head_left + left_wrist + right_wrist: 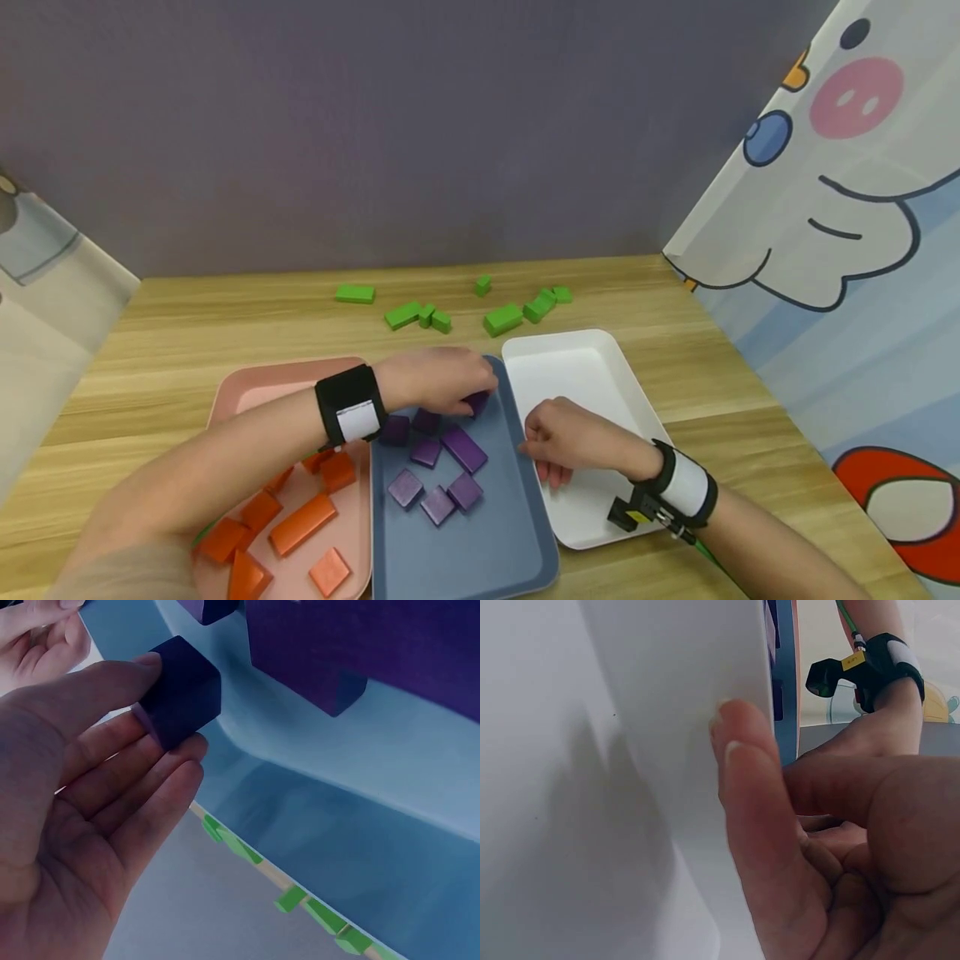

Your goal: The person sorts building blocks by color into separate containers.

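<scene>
In the left wrist view my left hand (82, 802) pinches a dark purple block (186, 694) between thumb and fingertips. From the head view this hand (442, 379) is over the far end of the blue-grey tray (480, 550), its fingers partly covering the held block. Several purple blocks (465, 450) lie in that tray. My right hand (570, 433) is at the left rim of the white tray (600, 500), fingers loosely bent. Up close in the right wrist view its fingers (757, 802) hang beside the tray's inner wall, with no block among them.
A pink tray (360, 517) with several orange blocks (302, 525) stands left of the blue-grey tray, under my left forearm. Several green blocks (502, 320) lie on the wooden table (247, 317) behind the trays. A grey wall (405, 142) rises at the back.
</scene>
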Motion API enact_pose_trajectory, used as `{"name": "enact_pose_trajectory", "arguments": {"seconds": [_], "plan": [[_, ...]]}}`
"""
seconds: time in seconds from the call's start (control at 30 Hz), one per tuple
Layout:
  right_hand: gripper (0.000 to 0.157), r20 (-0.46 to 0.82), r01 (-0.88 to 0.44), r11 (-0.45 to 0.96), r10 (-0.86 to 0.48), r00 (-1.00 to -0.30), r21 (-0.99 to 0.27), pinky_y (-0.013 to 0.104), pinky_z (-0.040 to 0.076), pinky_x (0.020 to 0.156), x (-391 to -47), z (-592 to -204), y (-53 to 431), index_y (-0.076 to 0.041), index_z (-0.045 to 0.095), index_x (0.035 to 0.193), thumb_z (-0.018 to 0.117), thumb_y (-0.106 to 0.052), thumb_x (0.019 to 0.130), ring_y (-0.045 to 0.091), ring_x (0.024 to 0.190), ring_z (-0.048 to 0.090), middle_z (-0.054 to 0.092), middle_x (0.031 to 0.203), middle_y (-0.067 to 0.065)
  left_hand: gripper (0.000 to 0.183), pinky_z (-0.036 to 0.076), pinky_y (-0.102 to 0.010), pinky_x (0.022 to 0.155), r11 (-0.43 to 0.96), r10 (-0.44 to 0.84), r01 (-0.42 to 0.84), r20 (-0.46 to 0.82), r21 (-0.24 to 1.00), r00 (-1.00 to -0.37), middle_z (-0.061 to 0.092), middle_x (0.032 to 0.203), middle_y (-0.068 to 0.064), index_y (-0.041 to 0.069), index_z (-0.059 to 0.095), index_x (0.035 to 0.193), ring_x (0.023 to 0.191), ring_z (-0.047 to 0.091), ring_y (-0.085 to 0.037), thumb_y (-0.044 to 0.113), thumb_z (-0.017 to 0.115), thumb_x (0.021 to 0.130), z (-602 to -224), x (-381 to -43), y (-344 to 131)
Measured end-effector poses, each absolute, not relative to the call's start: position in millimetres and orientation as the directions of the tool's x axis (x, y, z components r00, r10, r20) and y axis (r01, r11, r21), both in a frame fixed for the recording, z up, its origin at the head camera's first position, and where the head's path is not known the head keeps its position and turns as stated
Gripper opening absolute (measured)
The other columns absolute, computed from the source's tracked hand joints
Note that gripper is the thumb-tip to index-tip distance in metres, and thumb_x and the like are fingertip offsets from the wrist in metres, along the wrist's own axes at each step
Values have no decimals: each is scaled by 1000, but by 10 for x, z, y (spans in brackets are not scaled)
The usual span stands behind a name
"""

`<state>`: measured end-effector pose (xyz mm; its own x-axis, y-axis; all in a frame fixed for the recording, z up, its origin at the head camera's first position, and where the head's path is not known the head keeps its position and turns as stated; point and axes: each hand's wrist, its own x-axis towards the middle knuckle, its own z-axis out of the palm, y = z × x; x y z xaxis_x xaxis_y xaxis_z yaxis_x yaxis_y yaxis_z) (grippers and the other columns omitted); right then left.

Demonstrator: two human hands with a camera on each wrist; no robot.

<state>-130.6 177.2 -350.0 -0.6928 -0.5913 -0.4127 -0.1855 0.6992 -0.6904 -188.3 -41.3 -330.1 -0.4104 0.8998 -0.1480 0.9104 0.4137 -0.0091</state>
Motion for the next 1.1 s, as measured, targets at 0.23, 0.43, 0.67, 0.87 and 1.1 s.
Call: {"name": "enact_pose_trajectory", "arguments": {"seconds": [0.23,0.43,0.67,0.87,1.1], "plan": [[25,-409,-181,692,-594,-693,-699,32,51,45,-1290,-3545,1780,-6,58,67,56,-13,91,18,45,63,64,56,3,12,39,-26,61,435,877,898,-191,-67,-440,51,69,6,15,64,86,65,47,-11,21,72,79,-3342,-1817,-425],[26,-399,-197,691,-600,-694,-696,32,51,45,-1285,-3543,1779,-6,59,67,56,-14,92,18,45,63,64,55,2,11,40,-26,61,449,869,889,-187,-91,-458,51,68,6,15,65,84,66,47,-11,17,74,77,-3379,-1785,-426],[25,-394,-215,701,-597,-699,-680,31,51,45,-1314,-3493,1786,-6,59,68,56,-14,92,18,45,63,64,55,2,10,44,-27,64,515,827,851,-203,-99,-524,54,70,4,15,65,84,69,50,-12,13,72,78,-3333,-1746,-454],[25,-396,-206,709,-583,-709,-674,32,51,45,-1320,-3464,1793,-5,59,68,55,-13,92,18,45,63,64,56,3,17,38,-26,58,556,808,829,-193,-62,-557,44,60,4,17,57,71,58,43,-11,7,65,82,-3335,-1675,-515],[26,-399,-205,711,-581,-709,-672,31,51,45,-1279,-3506,1770,-6,59,67,55,-13,92,18,46,63,64,57,3,27,33,-26,55,588,794,809,-180,-16,-581,34,58,5,18,48,63,55,35,-11,3,63,80,-3375,-1568,-558]]}}
